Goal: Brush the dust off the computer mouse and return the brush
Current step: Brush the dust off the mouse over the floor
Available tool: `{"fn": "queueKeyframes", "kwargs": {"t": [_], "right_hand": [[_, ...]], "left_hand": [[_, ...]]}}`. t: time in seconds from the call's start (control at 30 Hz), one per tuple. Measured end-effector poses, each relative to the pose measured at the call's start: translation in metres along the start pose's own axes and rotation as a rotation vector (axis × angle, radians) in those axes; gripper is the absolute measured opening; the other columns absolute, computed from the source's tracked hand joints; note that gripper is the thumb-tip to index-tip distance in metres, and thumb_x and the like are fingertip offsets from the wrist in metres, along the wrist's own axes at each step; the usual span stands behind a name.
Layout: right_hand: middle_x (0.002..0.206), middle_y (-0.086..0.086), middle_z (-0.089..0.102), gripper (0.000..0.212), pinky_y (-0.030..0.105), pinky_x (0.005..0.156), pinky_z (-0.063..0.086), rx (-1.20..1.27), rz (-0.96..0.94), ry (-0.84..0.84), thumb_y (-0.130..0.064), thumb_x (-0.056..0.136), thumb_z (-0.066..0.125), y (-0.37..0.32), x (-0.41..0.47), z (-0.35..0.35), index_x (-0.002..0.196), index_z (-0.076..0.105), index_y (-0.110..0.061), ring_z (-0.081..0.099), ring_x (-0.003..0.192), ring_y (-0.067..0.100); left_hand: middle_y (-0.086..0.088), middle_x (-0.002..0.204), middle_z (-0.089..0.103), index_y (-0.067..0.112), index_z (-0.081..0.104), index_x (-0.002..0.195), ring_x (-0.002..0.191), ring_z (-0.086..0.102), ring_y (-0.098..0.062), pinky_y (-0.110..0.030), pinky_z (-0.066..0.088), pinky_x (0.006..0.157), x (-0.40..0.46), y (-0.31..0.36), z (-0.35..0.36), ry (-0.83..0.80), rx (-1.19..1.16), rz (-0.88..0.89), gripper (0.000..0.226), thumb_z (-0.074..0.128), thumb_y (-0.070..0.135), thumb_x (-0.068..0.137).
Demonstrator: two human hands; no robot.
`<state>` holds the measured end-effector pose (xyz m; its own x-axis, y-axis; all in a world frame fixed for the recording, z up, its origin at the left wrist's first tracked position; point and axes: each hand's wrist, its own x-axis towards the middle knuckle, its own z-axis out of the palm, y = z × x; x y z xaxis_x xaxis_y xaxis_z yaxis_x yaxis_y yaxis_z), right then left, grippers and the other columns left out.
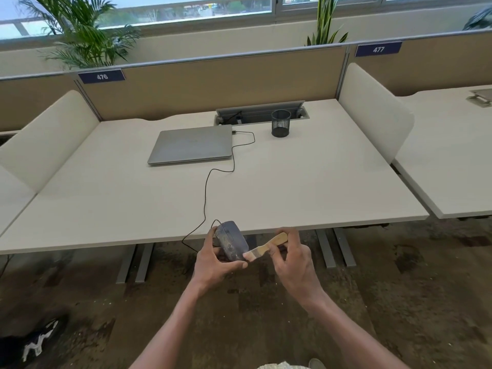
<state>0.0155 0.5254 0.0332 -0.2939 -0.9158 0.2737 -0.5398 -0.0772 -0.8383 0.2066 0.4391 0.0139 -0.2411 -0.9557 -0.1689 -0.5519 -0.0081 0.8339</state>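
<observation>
Wooden-handled brush [269, 246], dusty matt plastic mouse [231, 243], wire-mesh cup [281, 123].

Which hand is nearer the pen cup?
Right. The right hand holds the brush below the pen cup; the left hand, holding the mouse, sits farther left.

dusty grey mouse [231, 241], wooden brush [267, 247] touching

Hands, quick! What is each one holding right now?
Left hand: closed around the computer mouse, held off the desk.
Right hand: closed on the brush, bristles touching the mouse.
</observation>
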Motion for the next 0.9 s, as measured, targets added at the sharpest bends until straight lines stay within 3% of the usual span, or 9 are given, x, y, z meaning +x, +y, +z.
{"fn": "queueKeyframes", "kwargs": {"t": [0.27, 0.43, 0.57, 0.63, 0.77, 0.9], "right_hand": [[0.083, -0.004, 0.070, 0.028, 0.036, 0.058, 0.059, 0.071, 0.025, -0.001, -0.013, 0.095, 0.065, 0.003, 0.000, -0.001, 0.115, 0.046, -0.020, 0.071, 0.071, 0.012], [0.081, -0.006, 0.069, 0.028, 0.028, 0.062, 0.060, 0.071, 0.056, 0.065, -0.009, 0.095, 0.064, 0.010, 0.006, -0.002, 0.113, 0.046, -0.020, 0.070, 0.075, 0.006], [0.083, -0.006, 0.072, 0.031, 0.017, 0.066, 0.059, 0.096, 0.052, 0.098, -0.009, 0.095, 0.065, 0.008, 0.007, -0.004, 0.111, 0.044, -0.024, 0.071, 0.079, 0.001], [0.084, -0.005, 0.073, 0.030, 0.019, 0.069, 0.060, 0.113, 0.038, 0.056, -0.010, 0.095, 0.065, 0.007, 0.006, -0.003, 0.110, 0.044, -0.025, 0.072, 0.080, 0.003], [0.085, -0.003, 0.072, 0.027, 0.030, 0.069, 0.063, 0.104, 0.040, 0.016, -0.009, 0.096, 0.063, 0.010, 0.008, 0.000, 0.111, 0.045, -0.022, 0.073, 0.080, 0.009], [0.084, 0.000, 0.070, 0.027, 0.030, 0.065, 0.062, 0.067, 0.047, 0.078, -0.007, 0.096, 0.062, 0.014, 0.017, -0.003, 0.112, 0.045, -0.019, 0.071, 0.077, 0.008]], "left_hand": [[-0.007, 0.113, 0.072, 0.025, 0.019, 0.155, 0.079, 0.062, 0.007, 0.001, 0.042, 0.062, 0.001, 0.001, -0.002, -0.028, 0.006, 0.005, 0.126, 0.097, 0.030, 0.056], [-0.008, 0.112, 0.071, 0.025, 0.018, 0.155, 0.080, 0.062, 0.006, 0.001, 0.040, 0.063, 0.000, -0.001, -0.003, -0.023, 0.027, 0.012, 0.128, 0.097, 0.034, 0.055], [-0.012, 0.125, 0.066, 0.026, 0.017, 0.155, 0.093, 0.061, -0.007, -0.009, 0.041, 0.079, 0.001, -0.002, -0.005, -0.017, 0.034, 0.016, 0.130, 0.096, 0.038, 0.054], [-0.013, 0.128, 0.065, 0.026, 0.017, 0.156, 0.098, 0.061, -0.010, -0.015, 0.042, 0.084, 0.002, -0.004, -0.004, -0.014, 0.036, 0.016, 0.130, 0.097, 0.038, 0.053], [-0.010, 0.123, 0.068, 0.028, 0.016, 0.155, 0.095, 0.064, -0.008, -0.002, 0.038, 0.071, 0.004, -0.008, -0.003, -0.037, 0.043, 0.014, 0.131, 0.097, 0.039, 0.052], [0.001, 0.111, 0.066, 0.029, 0.019, 0.154, 0.086, 0.064, 0.001, 0.000, 0.040, 0.071, 0.004, -0.006, -0.005, -0.055, 0.024, 0.017, 0.127, 0.097, 0.037, 0.054]]}}
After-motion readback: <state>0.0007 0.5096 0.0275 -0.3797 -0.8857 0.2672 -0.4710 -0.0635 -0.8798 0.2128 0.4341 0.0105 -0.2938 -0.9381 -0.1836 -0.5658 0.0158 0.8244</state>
